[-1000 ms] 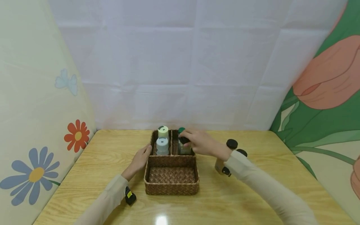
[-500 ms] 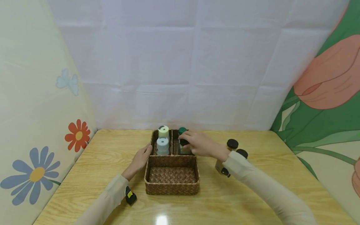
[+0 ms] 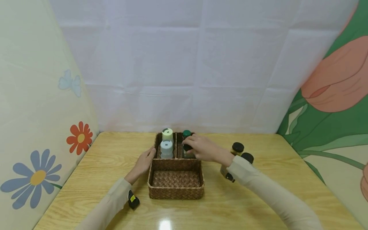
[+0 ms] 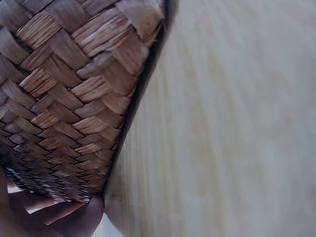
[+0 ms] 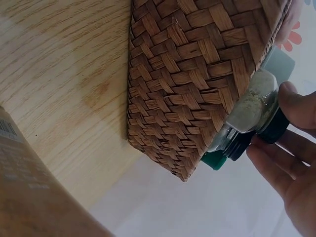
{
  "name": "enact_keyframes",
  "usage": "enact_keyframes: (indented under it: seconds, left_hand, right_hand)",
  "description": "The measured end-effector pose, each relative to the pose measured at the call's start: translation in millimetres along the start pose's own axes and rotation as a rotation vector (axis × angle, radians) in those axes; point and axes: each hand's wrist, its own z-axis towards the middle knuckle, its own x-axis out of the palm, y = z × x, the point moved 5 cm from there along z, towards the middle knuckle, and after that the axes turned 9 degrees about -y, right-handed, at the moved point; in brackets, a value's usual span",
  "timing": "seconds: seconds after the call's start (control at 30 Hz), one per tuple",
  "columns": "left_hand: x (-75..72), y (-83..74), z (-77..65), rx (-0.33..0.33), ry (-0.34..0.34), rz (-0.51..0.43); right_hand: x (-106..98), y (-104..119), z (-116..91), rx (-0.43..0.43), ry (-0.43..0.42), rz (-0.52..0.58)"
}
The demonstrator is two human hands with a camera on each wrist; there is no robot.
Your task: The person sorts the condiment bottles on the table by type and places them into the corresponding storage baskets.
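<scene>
A brown woven basket (image 3: 176,192) stands on the table, with two small compartments at the back and a wide one in front. My right hand (image 3: 205,147) is over the back right compartment, thumb and fingers pinching the black lid of a clear spice jar (image 5: 252,111) with pale contents. The jar sits partly below the rim. Beside it, a green cap (image 5: 213,160) and another black cap (image 5: 239,145) show above the wall. My left hand (image 3: 143,161) rests along the basket's left outer wall, thumb at the rim; its fingertips (image 4: 91,215) touch the weave.
In the back left compartment stand a yellow-capped bottle (image 3: 167,134) and a pale blue-capped one (image 3: 166,148). Right of the basket are black-lidded jars (image 3: 237,147), partly hidden by my sleeve. A black device (image 3: 133,200) is at my left cuff. A white cloth (image 3: 184,64) hangs behind.
My right hand and the black-lidded spice jar have sunk slightly in the back right compartment, and the green cap shows more. My left hand stays at the basket's side.
</scene>
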Motion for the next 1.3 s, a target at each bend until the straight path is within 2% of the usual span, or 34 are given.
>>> enact_keyframes:
  seconds: [0.6, 0.9, 1.3]
  left_hand:
    - [-0.3, 0.6, 0.8, 0.005, 0.007, 0.012]
    - [0.0, 1.5, 0.8, 0.013, 0.01, 0.017]
    - [-0.5, 2.7, 0.4, 0.008, 0.007, 0.006]
  right_hand:
    - [5.3, -2.1, 0.1, -0.022, -0.001, -0.06]
    - [6.4, -1.7, 1.2, 0.005, 0.002, -0.03]
    - [8.7, 1.0, 0.6, -0.007, 0.018, -0.081]
